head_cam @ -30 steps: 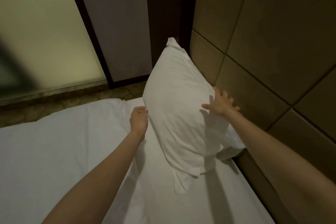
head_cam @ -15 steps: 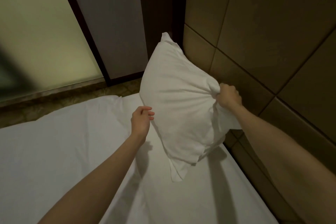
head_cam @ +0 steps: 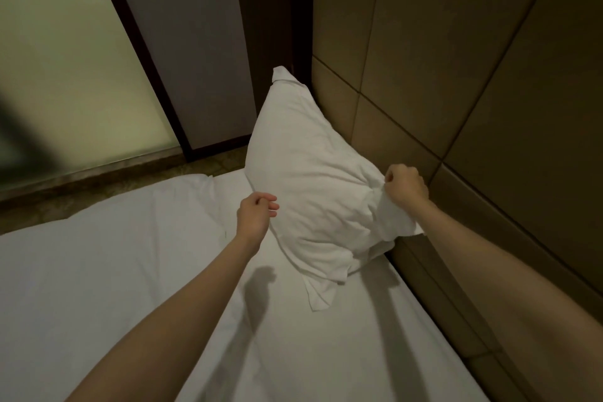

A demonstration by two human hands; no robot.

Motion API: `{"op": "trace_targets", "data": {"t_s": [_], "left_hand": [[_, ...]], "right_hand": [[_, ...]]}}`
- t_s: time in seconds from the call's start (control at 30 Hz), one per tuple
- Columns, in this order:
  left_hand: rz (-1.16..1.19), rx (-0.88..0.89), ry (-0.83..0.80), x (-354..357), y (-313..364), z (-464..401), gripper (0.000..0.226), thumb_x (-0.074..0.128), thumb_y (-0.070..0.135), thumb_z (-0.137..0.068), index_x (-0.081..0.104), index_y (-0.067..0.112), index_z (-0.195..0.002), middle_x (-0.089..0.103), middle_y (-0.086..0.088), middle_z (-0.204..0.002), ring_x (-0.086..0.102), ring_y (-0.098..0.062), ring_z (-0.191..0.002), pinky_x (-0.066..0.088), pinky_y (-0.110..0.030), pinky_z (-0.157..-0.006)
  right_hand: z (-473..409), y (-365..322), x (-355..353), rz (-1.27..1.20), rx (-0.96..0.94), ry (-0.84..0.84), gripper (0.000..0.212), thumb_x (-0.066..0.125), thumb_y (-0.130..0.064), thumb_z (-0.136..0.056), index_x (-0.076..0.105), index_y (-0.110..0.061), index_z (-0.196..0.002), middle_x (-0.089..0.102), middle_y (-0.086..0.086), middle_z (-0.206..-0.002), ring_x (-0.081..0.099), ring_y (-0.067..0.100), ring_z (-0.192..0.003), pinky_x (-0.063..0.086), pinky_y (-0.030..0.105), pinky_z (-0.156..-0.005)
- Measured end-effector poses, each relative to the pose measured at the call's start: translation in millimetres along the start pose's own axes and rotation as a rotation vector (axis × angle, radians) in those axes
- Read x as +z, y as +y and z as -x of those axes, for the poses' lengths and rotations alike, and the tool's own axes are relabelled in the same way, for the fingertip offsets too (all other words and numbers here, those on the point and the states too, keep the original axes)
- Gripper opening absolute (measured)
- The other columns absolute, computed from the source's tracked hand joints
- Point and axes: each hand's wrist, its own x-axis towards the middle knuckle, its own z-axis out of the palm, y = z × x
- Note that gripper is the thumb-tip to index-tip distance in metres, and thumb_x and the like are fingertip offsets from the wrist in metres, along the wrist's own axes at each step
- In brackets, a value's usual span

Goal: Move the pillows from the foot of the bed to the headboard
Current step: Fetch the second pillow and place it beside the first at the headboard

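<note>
White cotton is bunching inside the right hand [head_cam: 406, 188], whose fingers are clenching a fistful of the pillow [head_cam: 313, 186] at its upper right edge, around three o'clock from the pillow's middle. That pillow is standing on end on the bed [head_cam: 98, 271], leaning toward the padded headboard [head_cam: 456, 75]; whether its back face is actually touching the panels cannot be told, since the bulk is hiding that seam. Its long axis is running from about eleven o'clock, where the top corner is poking up, down to five o'clock, where a loose flap of the case is trailing onto the sheet.

Hovering just off the pillow's left edge at nine o'clock, the left hand [head_cam: 256, 217] is holding nothing, its fingers loosely curled and slightly parted. It is lying nearer the pillow's lower half, while the right is controlling the top.

Judging from this, the coming move is turning on the tilt: the pillow needs settling toward three o'clock against the headboard, with the left hand pressing its near face flat. No second pillow is showing in view.
</note>
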Motion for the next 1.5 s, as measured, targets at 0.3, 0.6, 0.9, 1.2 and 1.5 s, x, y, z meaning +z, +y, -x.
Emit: {"op": "trace_targets", "data": {"t_s": [0.3, 0.6, 0.9, 1.2, 1.5], "left_hand": [[0.059, 0.107, -0.015, -41, 47, 98, 0.034, 0.035, 0.012, -0.094, 0.065, 0.02, -0.081, 0.066, -0.002, -0.08, 0.061, -0.014, -0.071, 0.044, -0.022, -0.062], [0.042, 0.215, -0.048, -130, 48, 238, 0.034, 0.035, 0.01, -0.092, 0.067, 0.017, -0.083, 0.066, 0.0, -0.075, 0.061, -0.012, -0.069, 0.042, -0.017, -0.061], [0.106, 0.195, -0.092, -181, 4, 333, 0.033, 0.037, 0.005, -0.089, 0.069, 0.014, -0.083, 0.062, 0.001, -0.07, 0.057, -0.011, -0.063, 0.046, -0.018, -0.063], [0.202, 0.085, 0.042, -223, -48, 377, 0.032, 0.039, 0.002, -0.087, 0.069, 0.014, -0.08, 0.061, 0.002, -0.066, 0.055, -0.011, -0.058, 0.044, -0.02, -0.063], [0.231, -0.043, 0.281, -271, -111, 426, 0.032, 0.039, 0.002, -0.088, 0.068, 0.013, -0.081, 0.061, 0.0, -0.068, 0.055, -0.012, -0.06, 0.044, -0.021, -0.063]], "right_hand": [[111, -42, -83, -0.654, -0.113, 0.056, 0.017, 0.056, -0.001, -0.082, 0.065, -0.013, -0.074, 0.068, 0.006, -0.073, 0.065, 0.019, -0.068, 0.053, 0.029, -0.06], [281, -68, -117, -0.956, -0.221, -0.036, 0.011, 0.055, 0.005, -0.083, 0.064, -0.001, -0.081, 0.066, 0.014, -0.07, 0.062, 0.01, -0.054, 0.047, 0.014, -0.051], [391, -71, -98, -1.057, -0.154, -0.099, 0.015, 0.057, 0.003, -0.082, 0.064, -0.008, -0.077, 0.066, 0.005, -0.061, 0.061, 0.012, -0.052, 0.044, 0.024, -0.054], [445, -83, -66, -1.098, -0.094, -0.27, 0.017, 0.058, 0.0, -0.081, 0.064, -0.014, -0.075, 0.068, -0.001, -0.056, 0.06, 0.011, -0.051, 0.042, 0.028, -0.06], [478, -100, -14, -1.071, -0.108, -0.53, 0.017, 0.056, 0.001, -0.082, 0.065, -0.012, -0.076, 0.068, -0.001, -0.055, 0.06, 0.009, -0.049, 0.042, 0.024, -0.056]]}}
